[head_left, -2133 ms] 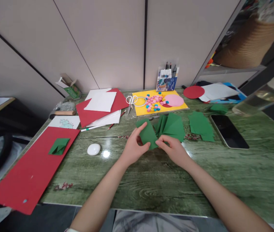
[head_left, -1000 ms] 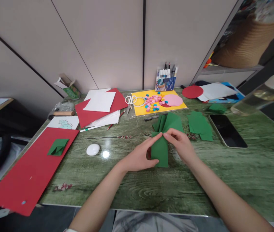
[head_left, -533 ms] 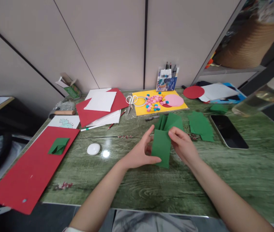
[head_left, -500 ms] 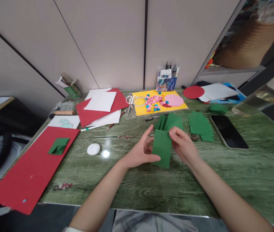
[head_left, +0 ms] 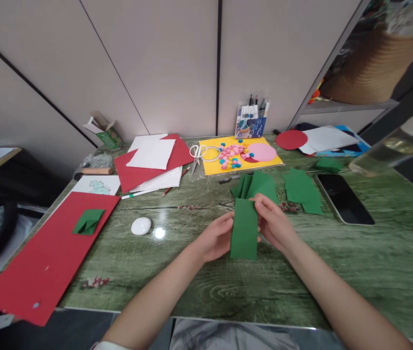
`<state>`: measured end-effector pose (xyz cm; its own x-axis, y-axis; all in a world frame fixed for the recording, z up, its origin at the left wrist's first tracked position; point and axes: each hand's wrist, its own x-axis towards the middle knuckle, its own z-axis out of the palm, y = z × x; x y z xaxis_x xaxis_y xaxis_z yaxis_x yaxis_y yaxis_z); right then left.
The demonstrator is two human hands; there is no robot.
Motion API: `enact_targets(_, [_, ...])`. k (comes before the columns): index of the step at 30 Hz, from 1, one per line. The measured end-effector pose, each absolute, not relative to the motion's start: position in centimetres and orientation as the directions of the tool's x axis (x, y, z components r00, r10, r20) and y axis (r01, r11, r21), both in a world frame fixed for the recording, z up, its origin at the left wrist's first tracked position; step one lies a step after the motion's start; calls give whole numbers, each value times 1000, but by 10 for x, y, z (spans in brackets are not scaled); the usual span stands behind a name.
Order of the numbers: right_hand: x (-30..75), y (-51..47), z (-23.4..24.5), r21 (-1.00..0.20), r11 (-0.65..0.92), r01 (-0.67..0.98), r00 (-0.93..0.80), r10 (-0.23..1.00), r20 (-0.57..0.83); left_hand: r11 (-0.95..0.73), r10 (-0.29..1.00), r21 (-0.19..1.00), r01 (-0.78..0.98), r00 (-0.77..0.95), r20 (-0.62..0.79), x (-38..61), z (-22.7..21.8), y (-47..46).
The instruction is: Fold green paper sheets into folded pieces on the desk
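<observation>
A narrow upright piece of green paper (head_left: 244, 231) is held between my two hands over the front middle of the table. My right hand (head_left: 272, 221) pinches its upper right edge, thumb in front and fingers behind. Along the left edge lies my left hand (head_left: 216, 238), its fingers partly hidden behind the paper. Just beyond is a bundle of folded green paper (head_left: 260, 184). More green paper pieces (head_left: 303, 190) lie to the right, and a folded green piece (head_left: 88, 221) rests on the red card (head_left: 51, 257) at the left.
A phone (head_left: 345, 198) and a clear bottle (head_left: 388, 146) stand to the right. Behind are scissors (head_left: 196, 156), a yellow sheet (head_left: 211, 166) with small coloured balls, and a pen box (head_left: 250, 121). A white egg-shaped object (head_left: 141, 225) sits left of my hands.
My left hand has drawn its thumb and fingers in against the paper's left edge. The green paper has straightened and now faces me flat. My right hand keeps its pinch.
</observation>
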<state>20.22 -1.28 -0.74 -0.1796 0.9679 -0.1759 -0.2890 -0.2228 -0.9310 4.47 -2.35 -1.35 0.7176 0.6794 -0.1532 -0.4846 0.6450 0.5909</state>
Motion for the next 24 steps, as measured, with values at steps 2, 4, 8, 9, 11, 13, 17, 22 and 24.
enact_targets(2, [201, -14, -7, -908, -257, -330, -193, 960, -201, 629, 689, 595, -501, 714, -127, 44, -13, -24])
enact_targets(4, [200, -15, -6, -884, -280, -374, -202, 955, -217, 613, 690, 608, -505, 716, -102, 43, -12, -24])
enact_targets(8, [198, -18, -5, -846, -321, -424, -239, 941, -237, 612, 676, 610, -504, 734, -73, 42, -12, -26])
enact_targets(9, [198, -18, -5, -842, -330, -428, -253, 938, -239, 615, 673, 605, -507, 737, -66, 42, -12, -26])
enact_targets(11, [197, -20, -5, -836, -338, -432, -279, 932, -232, 619, 666, 591, -518, 745, -45, 42, -12, -27])
enact_targets(13, [197, -20, -6, -833, -335, -440, -300, 929, -215, 624, 655, 578, -525, 755, -20, 42, -12, -27])
enact_targets(17, [197, -21, -7, -826, -330, -457, -332, 925, -186, 638, 633, 567, -520, 774, -2, 41, -12, -27])
enact_targets(22, [196, -21, -5, -821, -342, -458, -360, 915, -180, 649, 634, 560, -515, 773, -22, 39, -10, -26])
enact_targets(24, [196, -19, -5, -839, -310, -446, -343, 926, -160, 638, 650, 572, -515, 759, -42, 37, -8, -25])
